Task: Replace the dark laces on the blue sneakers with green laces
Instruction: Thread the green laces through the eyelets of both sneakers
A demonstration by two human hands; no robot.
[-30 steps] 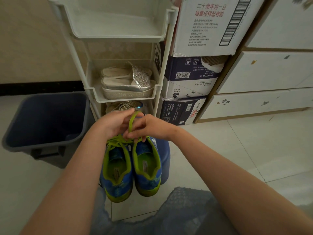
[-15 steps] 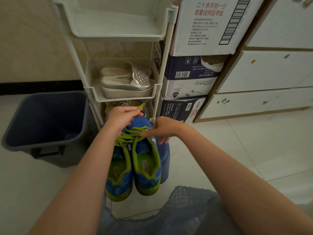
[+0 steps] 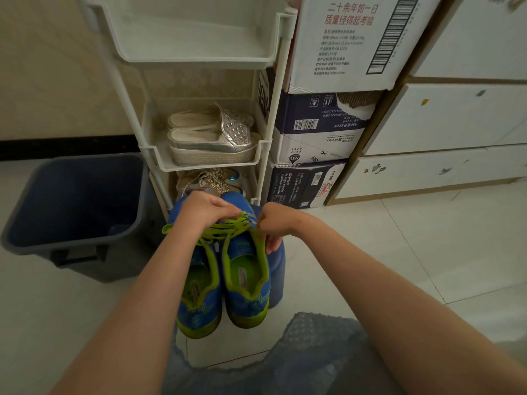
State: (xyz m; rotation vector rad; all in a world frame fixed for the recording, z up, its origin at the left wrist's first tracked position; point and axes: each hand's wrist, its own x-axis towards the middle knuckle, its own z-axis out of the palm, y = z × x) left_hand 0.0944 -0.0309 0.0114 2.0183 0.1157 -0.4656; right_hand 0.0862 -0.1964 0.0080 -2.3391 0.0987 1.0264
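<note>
Head view: left hand [image 3: 209, 212] has dropped from its raised pull, grip curled on the green laces [image 3: 228, 227] crossing the blue sneakers [image 3: 246, 283]; right hand [image 3: 273, 225] now pinches a lace end (tightening, likely nearly finished). Both sneakers sit on a blue stool [image 3: 278, 269].

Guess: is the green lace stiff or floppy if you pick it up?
Probably floppy: the lace curves and loops across the sneakers between the left hand and right hand. Likely very light, being thin and flat.
</note>
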